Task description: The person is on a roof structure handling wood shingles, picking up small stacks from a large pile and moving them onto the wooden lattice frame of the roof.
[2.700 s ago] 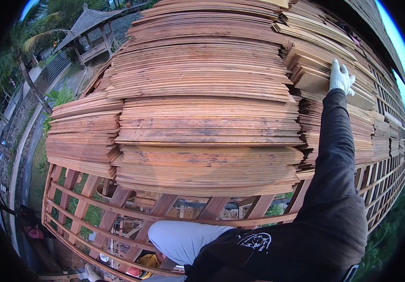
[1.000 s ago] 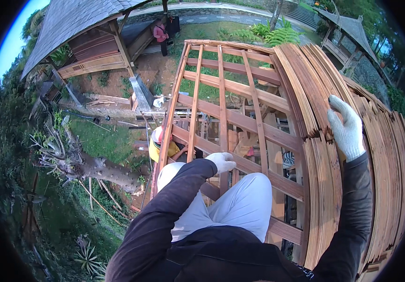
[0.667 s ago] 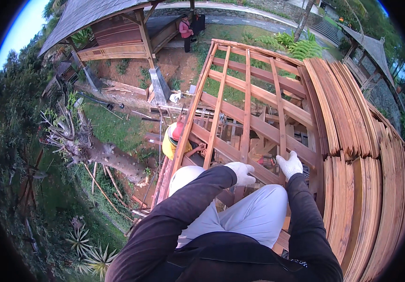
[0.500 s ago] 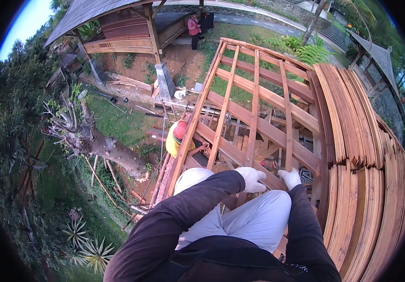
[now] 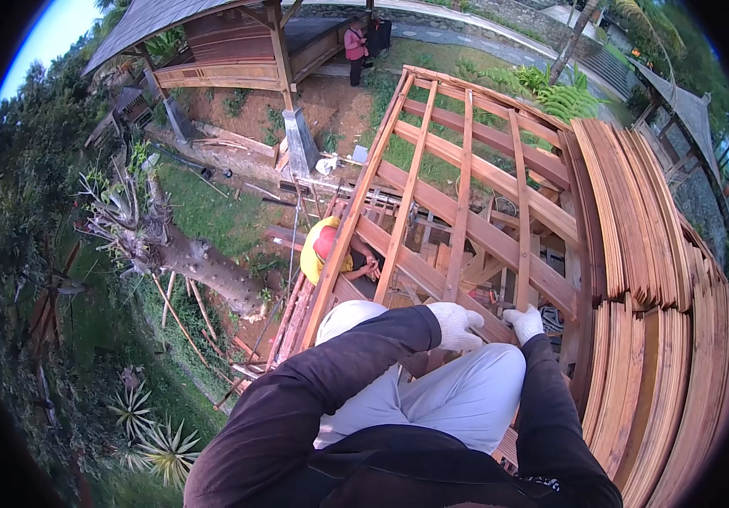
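I sit over a wooden roof frame of dark rafters [image 5: 432, 207] crossed by thinner battens [image 5: 467, 161]. My left hand [image 5: 457, 326], in a white knitted glove, is by the lower end of a middle batten, with its fingers curled. Whatever those fingers hold is hidden. A short way to its right, my right hand [image 5: 525, 323], gloved the same way, closes at the lower end of another batten [image 5: 522, 245]. Between and below both hands lies a brown board [image 5: 491, 323], close to my light trousers [image 5: 474, 394].
Stacked wooden shingles [image 5: 635, 203] cover the right side. Below the frame's left edge, a co-worker in a red helmet [image 5: 324, 243] and yellow top bends forward. Gaps between rafters open to lumber beneath. A pruned tree trunk [image 5: 212, 271], a pavilion [image 5: 237, 72] and a standing person [image 5: 354, 51] are beyond.
The surroundings shift slightly in view. Below, the co-worker's helmet has tipped lower. My left fingers look a little more curled; my right hand stays at the batten's end.
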A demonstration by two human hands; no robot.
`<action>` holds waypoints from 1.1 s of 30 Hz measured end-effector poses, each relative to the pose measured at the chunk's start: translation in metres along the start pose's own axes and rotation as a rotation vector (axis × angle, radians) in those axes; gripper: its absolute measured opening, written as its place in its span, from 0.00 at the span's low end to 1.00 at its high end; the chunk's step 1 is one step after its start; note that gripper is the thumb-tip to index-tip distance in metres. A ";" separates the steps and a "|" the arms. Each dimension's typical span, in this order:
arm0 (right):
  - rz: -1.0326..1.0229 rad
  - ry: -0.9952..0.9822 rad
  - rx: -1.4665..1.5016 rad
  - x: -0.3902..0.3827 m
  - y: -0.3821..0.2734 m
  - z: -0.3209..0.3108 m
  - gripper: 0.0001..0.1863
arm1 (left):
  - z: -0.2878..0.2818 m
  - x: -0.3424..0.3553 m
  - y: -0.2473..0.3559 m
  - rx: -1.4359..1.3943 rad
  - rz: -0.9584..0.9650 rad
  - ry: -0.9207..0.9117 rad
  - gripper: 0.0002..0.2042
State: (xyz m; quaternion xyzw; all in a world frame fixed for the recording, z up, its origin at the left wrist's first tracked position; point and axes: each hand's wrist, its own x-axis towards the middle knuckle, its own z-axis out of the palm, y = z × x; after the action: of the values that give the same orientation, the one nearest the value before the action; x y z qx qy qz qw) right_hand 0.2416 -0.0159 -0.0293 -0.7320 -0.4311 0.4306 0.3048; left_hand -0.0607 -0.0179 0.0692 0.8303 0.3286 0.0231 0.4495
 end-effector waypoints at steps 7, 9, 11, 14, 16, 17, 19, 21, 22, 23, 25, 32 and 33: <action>-0.054 0.035 -0.001 0.007 0.012 0.003 0.13 | 0.002 -0.005 -0.003 -0.020 0.023 0.024 0.30; -0.063 0.037 -0.007 0.004 0.008 0.003 0.13 | 0.002 -0.006 -0.003 -0.016 0.026 0.027 0.30; -0.051 0.033 0.002 0.002 0.004 0.004 0.14 | 0.001 -0.008 -0.002 -0.002 0.033 0.045 0.29; -0.051 0.034 0.037 0.007 0.013 0.000 0.14 | 0.002 -0.008 -0.002 -0.003 0.051 0.060 0.29; -0.055 0.028 0.057 0.008 0.015 0.002 0.14 | 0.001 -0.010 -0.002 -0.001 0.045 0.068 0.29; -0.054 0.027 0.061 0.007 0.016 0.002 0.14 | 0.000 -0.011 -0.002 0.001 0.043 0.072 0.29; -0.052 0.023 0.067 0.007 0.014 0.002 0.14 | -0.001 -0.012 -0.001 0.004 0.044 0.062 0.29; -0.046 0.018 0.074 0.007 0.014 0.003 0.13 | -0.003 -0.013 0.000 0.004 0.043 0.056 0.29; -0.048 0.018 0.085 0.008 0.014 0.003 0.13 | -0.004 -0.014 0.001 0.003 0.041 0.055 0.29; -0.049 0.018 0.095 0.008 0.015 0.003 0.13 | -0.004 -0.014 0.001 0.002 0.039 0.054 0.28; -0.055 0.019 0.117 0.009 0.017 0.004 0.13 | -0.002 -0.013 -0.001 0.007 0.064 0.084 0.28; -0.049 -0.008 0.114 0.010 0.018 0.002 0.14 | -0.003 -0.014 0.000 0.013 0.080 0.097 0.28; -0.045 -0.014 0.115 0.007 0.015 0.002 0.14 | -0.003 -0.014 -0.001 0.014 0.081 0.104 0.28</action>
State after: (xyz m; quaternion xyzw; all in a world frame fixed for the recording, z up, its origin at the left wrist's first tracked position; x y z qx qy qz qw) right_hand 0.2467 -0.0155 -0.0450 -0.7005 -0.4241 0.4529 0.3527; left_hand -0.0732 -0.0234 0.0737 0.8438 0.3176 0.0822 0.4247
